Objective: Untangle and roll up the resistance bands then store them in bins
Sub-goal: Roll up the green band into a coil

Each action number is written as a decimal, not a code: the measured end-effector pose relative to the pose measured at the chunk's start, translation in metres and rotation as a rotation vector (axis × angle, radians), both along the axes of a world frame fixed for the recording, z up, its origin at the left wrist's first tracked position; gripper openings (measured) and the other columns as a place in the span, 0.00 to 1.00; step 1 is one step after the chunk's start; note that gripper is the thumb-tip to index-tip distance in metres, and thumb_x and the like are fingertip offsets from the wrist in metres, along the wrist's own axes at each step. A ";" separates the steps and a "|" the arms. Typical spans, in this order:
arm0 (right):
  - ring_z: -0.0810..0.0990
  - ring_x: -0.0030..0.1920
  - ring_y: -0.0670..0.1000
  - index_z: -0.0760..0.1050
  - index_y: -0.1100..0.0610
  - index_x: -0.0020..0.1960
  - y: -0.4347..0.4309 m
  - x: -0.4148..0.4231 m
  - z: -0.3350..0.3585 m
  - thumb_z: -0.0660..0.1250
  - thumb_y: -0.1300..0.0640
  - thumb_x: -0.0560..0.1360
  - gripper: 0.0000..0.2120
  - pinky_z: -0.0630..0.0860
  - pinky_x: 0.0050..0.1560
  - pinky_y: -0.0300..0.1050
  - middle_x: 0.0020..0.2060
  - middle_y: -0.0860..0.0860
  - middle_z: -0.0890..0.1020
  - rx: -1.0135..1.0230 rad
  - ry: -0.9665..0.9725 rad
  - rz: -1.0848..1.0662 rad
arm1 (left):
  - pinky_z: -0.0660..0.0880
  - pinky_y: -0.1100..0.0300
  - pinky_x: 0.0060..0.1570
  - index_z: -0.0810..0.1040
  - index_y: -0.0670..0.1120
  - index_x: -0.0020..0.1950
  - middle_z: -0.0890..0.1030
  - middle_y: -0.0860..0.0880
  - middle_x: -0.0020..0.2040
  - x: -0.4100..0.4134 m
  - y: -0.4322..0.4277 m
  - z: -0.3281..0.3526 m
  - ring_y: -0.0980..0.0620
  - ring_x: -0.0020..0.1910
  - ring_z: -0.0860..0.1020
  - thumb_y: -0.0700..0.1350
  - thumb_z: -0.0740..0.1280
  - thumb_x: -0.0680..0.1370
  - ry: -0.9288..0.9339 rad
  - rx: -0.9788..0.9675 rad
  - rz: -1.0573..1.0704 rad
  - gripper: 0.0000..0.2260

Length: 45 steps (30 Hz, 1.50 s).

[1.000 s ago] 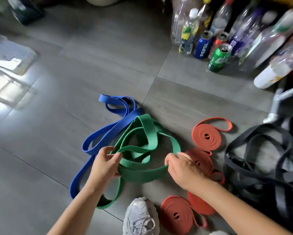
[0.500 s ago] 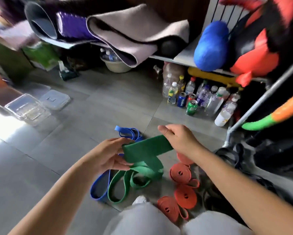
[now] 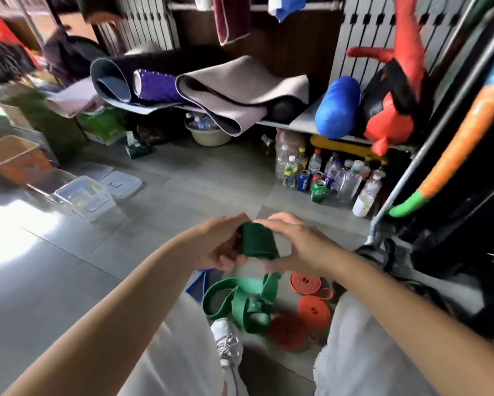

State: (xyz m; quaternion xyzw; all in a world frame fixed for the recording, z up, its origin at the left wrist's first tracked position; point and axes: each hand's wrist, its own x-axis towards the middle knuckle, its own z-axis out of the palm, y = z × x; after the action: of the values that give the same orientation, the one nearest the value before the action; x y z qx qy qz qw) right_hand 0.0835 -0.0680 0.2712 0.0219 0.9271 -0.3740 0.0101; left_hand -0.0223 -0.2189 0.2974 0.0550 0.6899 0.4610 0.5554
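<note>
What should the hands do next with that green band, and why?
Probably turn the roll one more wrap. The left hand and right hand grip a small roll of the green band, while most of it hangs loose toward the floor. The orange bands nearby lie coiled, so finishing this coil likely comes first.

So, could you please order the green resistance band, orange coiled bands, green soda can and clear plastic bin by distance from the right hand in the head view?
1. The green resistance band: gripped in the right hand.
2. The orange coiled bands: low, just beneath.
3. The green soda can: ahead, slightly right.
4. The clear plastic bin: far left.
</note>
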 end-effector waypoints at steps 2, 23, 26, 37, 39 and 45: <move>0.73 0.59 0.41 0.71 0.43 0.65 -0.007 0.007 0.006 0.77 0.54 0.66 0.31 0.68 0.58 0.27 0.58 0.38 0.74 -0.112 0.047 -0.022 | 0.52 0.71 0.17 0.66 0.46 0.46 0.68 0.45 0.35 0.007 -0.003 0.017 0.54 0.19 0.66 0.49 0.54 0.78 -0.009 0.055 -0.004 0.08; 0.79 0.41 0.46 0.73 0.54 0.52 -0.060 0.084 0.021 0.74 0.67 0.66 0.19 0.76 0.42 0.40 0.42 0.49 0.81 -0.545 0.033 -0.208 | 0.76 0.67 0.40 0.74 0.64 0.48 0.82 0.61 0.44 0.068 -0.078 0.014 0.61 0.40 0.81 0.36 0.76 0.66 0.809 0.324 -0.304 0.25; 0.79 0.38 0.46 0.75 0.53 0.49 -0.064 0.105 0.040 0.75 0.63 0.60 0.19 0.77 0.38 0.40 0.37 0.48 0.82 -0.642 0.150 -0.233 | 0.76 0.62 0.46 0.75 0.62 0.49 0.81 0.64 0.46 0.081 -0.075 0.015 0.64 0.46 0.78 0.42 0.77 0.62 0.739 0.422 -0.297 0.22; 0.74 0.30 0.43 0.70 0.49 0.40 -0.074 0.102 0.026 0.72 0.50 0.59 0.14 0.68 0.30 0.39 0.28 0.43 0.77 -0.151 -0.060 -0.226 | 0.69 0.58 0.45 0.72 0.50 0.59 0.74 0.52 0.51 0.104 -0.045 0.041 0.49 0.51 0.75 0.55 0.75 0.66 1.408 -0.243 -0.850 0.25; 0.76 0.33 0.43 0.71 0.47 0.41 -0.073 0.107 0.016 0.73 0.48 0.58 0.16 0.70 0.31 0.38 0.31 0.43 0.79 -0.087 -0.096 -0.233 | 0.70 0.57 0.46 0.73 0.49 0.56 0.77 0.51 0.51 0.111 -0.043 0.024 0.48 0.51 0.76 0.53 0.72 0.68 1.377 -0.221 -0.879 0.20; 0.81 0.38 0.46 0.70 0.43 0.49 -0.057 0.124 -0.001 0.75 0.53 0.61 0.22 0.78 0.41 0.49 0.40 0.47 0.82 -0.279 -0.050 -0.305 | 0.75 0.60 0.44 0.74 0.52 0.55 0.79 0.52 0.45 0.116 -0.044 -0.006 0.52 0.43 0.77 0.48 0.72 0.67 0.998 0.028 -0.621 0.18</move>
State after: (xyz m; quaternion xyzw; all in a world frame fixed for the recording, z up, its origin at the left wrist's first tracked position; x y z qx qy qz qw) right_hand 0.2070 -0.1251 0.2698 0.1698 0.8518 -0.4952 -0.0207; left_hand 0.0933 -0.2628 0.2915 0.4722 0.8134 0.2040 0.2717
